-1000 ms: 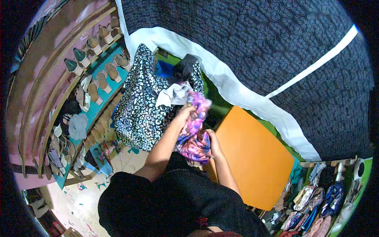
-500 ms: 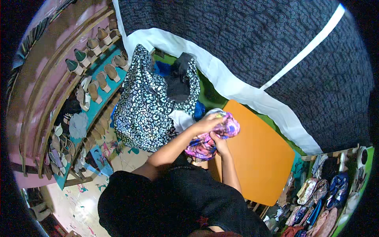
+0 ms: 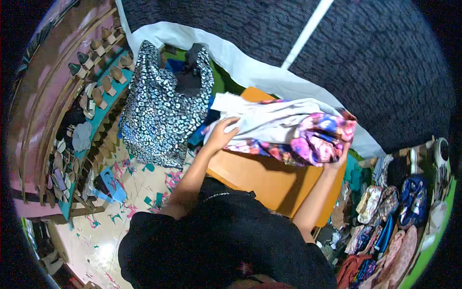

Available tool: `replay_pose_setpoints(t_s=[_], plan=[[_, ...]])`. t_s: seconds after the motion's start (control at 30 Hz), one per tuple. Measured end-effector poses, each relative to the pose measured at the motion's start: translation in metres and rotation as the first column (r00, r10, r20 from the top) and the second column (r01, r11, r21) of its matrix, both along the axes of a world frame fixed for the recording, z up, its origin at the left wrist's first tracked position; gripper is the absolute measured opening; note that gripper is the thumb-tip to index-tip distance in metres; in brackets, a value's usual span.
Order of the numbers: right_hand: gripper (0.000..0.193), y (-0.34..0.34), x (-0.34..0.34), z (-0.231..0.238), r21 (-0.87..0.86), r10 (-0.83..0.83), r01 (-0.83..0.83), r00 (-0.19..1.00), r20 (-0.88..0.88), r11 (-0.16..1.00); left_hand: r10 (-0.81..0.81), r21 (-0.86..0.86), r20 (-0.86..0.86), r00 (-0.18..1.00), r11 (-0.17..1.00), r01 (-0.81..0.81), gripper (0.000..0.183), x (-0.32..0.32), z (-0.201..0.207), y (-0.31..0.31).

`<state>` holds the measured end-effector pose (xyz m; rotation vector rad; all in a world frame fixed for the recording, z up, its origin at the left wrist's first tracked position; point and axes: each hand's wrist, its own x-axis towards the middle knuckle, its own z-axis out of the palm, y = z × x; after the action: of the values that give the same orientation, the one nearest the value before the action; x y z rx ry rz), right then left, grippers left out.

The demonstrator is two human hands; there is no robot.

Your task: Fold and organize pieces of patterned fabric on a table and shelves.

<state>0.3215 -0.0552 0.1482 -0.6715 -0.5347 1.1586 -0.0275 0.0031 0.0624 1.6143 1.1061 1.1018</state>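
Observation:
A floral cloth (image 3: 315,139) in pink, purple, blue and orange stretches over the orange table, its white underside (image 3: 269,118) turned up along most of its length. At its right end the cloth is bunched into a thick roll. My right hand (image 3: 338,158) grips that roll from its right side, the fingers partly hidden behind the fabric. On the white side near the left end lies my left hand (image 3: 222,137), thumb and fingers apart on the cloth. To the left of this hand stands a black-and-white leopard-print sack (image 3: 161,111) with dark fabric in its mouth.
Under the cloth is the orange tabletop (image 3: 245,176). Shoes line a teal shelf (image 3: 111,72) at left. Fabric scraps (image 3: 156,200) litter the tiled floor. A rack of folded, patterned cloth pieces (image 3: 380,231) stands at right. A dark patterned sheet (image 3: 380,62) with white edging hangs ahead.
The bundled floral cloth has been opened out across the table, showing its white side. My hands have moved apart, the right one far to the right. The view has shifted.

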Motion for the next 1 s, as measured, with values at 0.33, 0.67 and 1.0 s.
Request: replay_pose_setpoints(t_s=[0.33, 0.67, 1.0], plan=[[0.037, -0.137, 0.102, -0.241, -0.668, -0.012, 0.143, 0.980, 0.197, 0.730, -0.099, -0.153, -0.742, 0.663, 0.988, -0.023, 0.061, 0.039, -0.092, -0.053], [0.064, -0.096, -0.024, -0.162, 0.001, 0.161, 0.745, -0.145, 0.976, 0.667, 0.023, 0.031, -0.730, 0.683, 1.000, 0.000, 0.059, 0.079, -0.071, -0.034], [0.041, -0.107, -0.042, -0.187, -0.133, 0.322, 0.662, -0.172, 0.931, 0.737, 0.189, 0.148, -0.655, 0.732, 0.982, -0.121, 0.015, 0.077, -0.090, -0.006]])
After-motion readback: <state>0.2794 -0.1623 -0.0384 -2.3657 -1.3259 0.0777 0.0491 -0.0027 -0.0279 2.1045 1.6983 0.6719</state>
